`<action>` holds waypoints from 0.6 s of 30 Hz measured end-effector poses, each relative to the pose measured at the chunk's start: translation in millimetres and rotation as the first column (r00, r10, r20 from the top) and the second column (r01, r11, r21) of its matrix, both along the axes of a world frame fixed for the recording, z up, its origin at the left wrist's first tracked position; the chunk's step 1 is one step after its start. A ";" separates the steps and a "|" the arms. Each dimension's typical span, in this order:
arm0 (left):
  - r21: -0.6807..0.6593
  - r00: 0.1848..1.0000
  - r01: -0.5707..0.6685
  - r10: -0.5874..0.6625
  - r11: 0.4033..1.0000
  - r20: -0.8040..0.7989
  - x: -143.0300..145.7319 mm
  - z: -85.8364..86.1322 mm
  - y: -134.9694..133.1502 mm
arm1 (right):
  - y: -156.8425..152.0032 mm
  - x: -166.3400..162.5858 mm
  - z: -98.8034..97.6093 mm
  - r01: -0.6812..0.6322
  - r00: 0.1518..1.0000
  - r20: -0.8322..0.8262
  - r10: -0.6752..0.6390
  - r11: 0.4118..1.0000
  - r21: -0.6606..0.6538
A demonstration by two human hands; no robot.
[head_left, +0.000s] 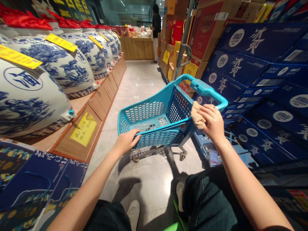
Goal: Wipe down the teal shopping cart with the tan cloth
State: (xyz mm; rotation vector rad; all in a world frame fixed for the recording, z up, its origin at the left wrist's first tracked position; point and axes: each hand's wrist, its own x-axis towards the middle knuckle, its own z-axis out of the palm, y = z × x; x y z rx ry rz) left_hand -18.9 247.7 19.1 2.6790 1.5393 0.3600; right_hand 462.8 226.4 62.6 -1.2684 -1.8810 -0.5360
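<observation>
A turquoise plastic shopping cart (149, 131) stands sideways in front of me, its handle toward the right. My left hand (125, 141) is closed over the near rim at the basket's left end, with the thumb on the outer side. In my right hand (211, 120) is a bunched beige cloth (198, 116), pressed against the cart's upper side just below the handle (209, 91). The fingers lie over the cloth and hide part of it. Inside, the basket shows only its perforated floor and walls.
Large blue-and-white porcelain jars (69, 67) line a wooden ledge (72, 141) on the left. Stacked dark blue cartons (240, 67) rise on the right, near a phone (213, 158) lying low down. A person (156, 25) stands at the aisle's far end.
</observation>
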 end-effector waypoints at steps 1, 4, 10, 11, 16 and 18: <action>0.027 1.000 -0.006 0.005 1.000 0.027 -2.0 -2.1 -1.9 | 2.5 10.0 2.6 0.021 0.999 -0.032 -0.020 1.000 0.018; 0.110 0.994 -0.104 0.101 0.988 0.029 -6.4 -6.6 -8.2 | 10.5 40.0 7.8 0.099 0.986 -0.142 -0.085 0.990 0.098; 0.078 0.974 -0.218 0.221 0.973 -0.044 -8.2 -8.4 -14.5 | 14.9 45.4 5.0 0.127 0.973 -0.217 -0.083 0.972 0.198; 0.067 0.972 -0.224 0.228 0.972 -0.054 -8.0 -8.4 -15.2 | 14.2 38.5 4.0 0.125 0.975 -0.207 -0.084 0.972 0.197; 0.070 0.975 -0.205 0.210 0.976 -0.072 -9.9 -9.7 -16.9 | 9.1 -4.5 -1.6 0.082 0.991 -0.116 -0.070 0.991 0.102; 0.078 0.977 -0.197 0.202 0.977 -0.071 -11.5 -10.9 -15.7 | 6.4 -19.7 -4.1 0.048 0.996 -0.078 -0.044 0.998 0.049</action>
